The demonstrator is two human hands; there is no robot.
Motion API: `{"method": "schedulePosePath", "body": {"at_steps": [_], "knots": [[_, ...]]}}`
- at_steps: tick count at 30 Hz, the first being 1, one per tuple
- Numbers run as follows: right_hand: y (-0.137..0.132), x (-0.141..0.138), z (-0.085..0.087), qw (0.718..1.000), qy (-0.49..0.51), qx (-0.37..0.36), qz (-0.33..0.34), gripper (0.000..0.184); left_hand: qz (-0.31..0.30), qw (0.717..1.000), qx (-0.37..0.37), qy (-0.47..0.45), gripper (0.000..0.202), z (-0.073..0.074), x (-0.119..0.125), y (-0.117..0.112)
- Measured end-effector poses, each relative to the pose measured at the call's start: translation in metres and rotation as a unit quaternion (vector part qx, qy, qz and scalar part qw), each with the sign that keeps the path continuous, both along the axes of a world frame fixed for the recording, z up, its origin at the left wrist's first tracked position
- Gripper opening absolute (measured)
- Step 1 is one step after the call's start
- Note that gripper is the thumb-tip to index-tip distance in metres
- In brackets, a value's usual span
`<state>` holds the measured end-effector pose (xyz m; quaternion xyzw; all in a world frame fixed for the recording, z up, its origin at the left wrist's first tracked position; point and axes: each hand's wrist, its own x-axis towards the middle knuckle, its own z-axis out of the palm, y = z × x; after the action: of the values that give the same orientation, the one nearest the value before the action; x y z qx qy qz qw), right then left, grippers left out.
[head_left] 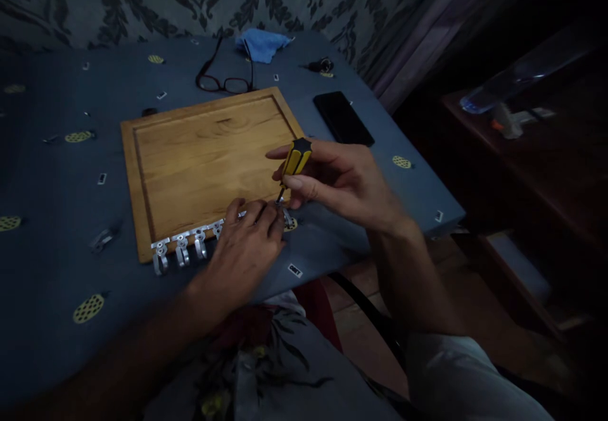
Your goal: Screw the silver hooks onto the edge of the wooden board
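Note:
A wooden board (pixel 209 161) with a raised rim lies on the table. Along its near edge runs a metal hook rail (pixel 190 233) with several silver hooks hanging over the side. My left hand (pixel 249 250) is laid over the right part of the rail, fingers closed on it and hiding the hooks beneath. In my right hand (pixel 337 180) a small yellow and black screwdriver (pixel 296 157) is pinched between thumb and fingers. It stands nearly upright, its tip down at the rail's right end, just beside my left fingertips. Any screw under the tip is too small to make out.
Beyond the board lie eyeglasses (pixel 223 85) and a blue cloth (pixel 263 45). A black phone (pixel 342 118) rests right of the board, with a small dark object (pixel 320 65) farther back. A small metal piece (pixel 102 239) lies left. The table's right edge (pixel 422 168) borders a dark lower area.

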<state>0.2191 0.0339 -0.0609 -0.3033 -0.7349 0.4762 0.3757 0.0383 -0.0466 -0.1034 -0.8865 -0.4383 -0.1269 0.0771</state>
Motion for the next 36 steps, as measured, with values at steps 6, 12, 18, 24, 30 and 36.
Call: {"method": "schedulePosePath", "body": {"at_steps": [6, 12, 18, 24, 30, 36], "knots": [[0.001, -0.002, -0.008, 0.999, -0.002, 0.035, -0.031, 0.039, -0.002, 1.000, -0.009, -0.004, 0.030, -0.001, -0.001, 0.000], [-0.004, -0.010, -0.011, 0.986, -0.046, 0.121, -0.105, 0.037, 0.001, 1.000, -0.018, -0.009, 0.029, 0.000, 0.000, 0.000], [-0.008, -0.017, -0.016, 0.972, -0.065, 0.167, -0.153, 0.026, -0.002, 1.000, -0.010, -0.016, 0.026, -0.001, -0.001, 0.000], [-0.009, -0.022, -0.019, 0.965, -0.048, 0.179, -0.185, 0.027, 0.000, 1.000, -0.004, -0.008, 0.028, -0.002, -0.001, -0.001], [-0.013, -0.024, -0.024, 0.962, -0.006, 0.150, -0.226, 0.031, 0.005, 1.000, -0.007, -0.007, 0.027, -0.003, -0.001, 0.000], [-0.022, -0.015, -0.025, 0.934, 0.112, 0.135, -0.310, 0.030, -0.003, 1.000, -0.015, 0.002, 0.029, 0.000, -0.002, 0.000]]}}
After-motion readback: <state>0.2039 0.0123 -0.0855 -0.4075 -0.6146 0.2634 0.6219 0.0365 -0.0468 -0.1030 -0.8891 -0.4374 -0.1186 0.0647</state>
